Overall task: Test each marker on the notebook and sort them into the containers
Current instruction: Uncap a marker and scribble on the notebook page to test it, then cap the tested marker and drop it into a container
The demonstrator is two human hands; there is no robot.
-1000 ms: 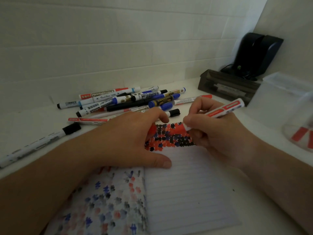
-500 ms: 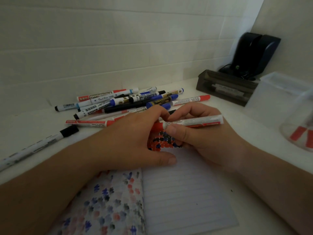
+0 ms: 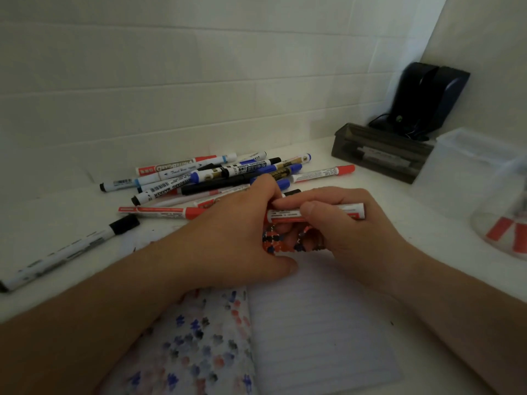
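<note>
While the right hand [image 3: 350, 226] curls its fingers and thumb round a red-and-white marker [image 3: 328, 212] lying nearly level across the top of the open notebook [image 3: 319, 332], the left hand [image 3: 242, 238] meets it at the marker's left end, fingertips closed on that end; whether a cap sits under them cannot be told, since the fingers cover it. Both hands rest over the upper part of the lined page and hide most of a dense patch of red, black and blue test marks [image 3: 273, 240], of which only a small part shows between the palms. Left of the spine, the other page [image 3: 199, 352] carries scattered blue, red and grey blots, partly covered by the left forearm. Just behind the hands lies a loose heap of markers [image 3: 216, 175] with blue, black and red caps, crossing over one another on the white table [image 3: 57, 212]; one red-capped marker [image 3: 325, 173] lies at the heap's right edge, and a black-capped marker [image 3: 71, 252] lies apart to the left. Farther right stand a dark tray [image 3: 382, 152] holding a marker, a clear box [image 3: 467, 172] just beside it, and a clear container with red stripes [image 3: 504, 232] at the frame's edge. A dark device [image 3: 427, 95] sits in the corner behind the tray.
</note>
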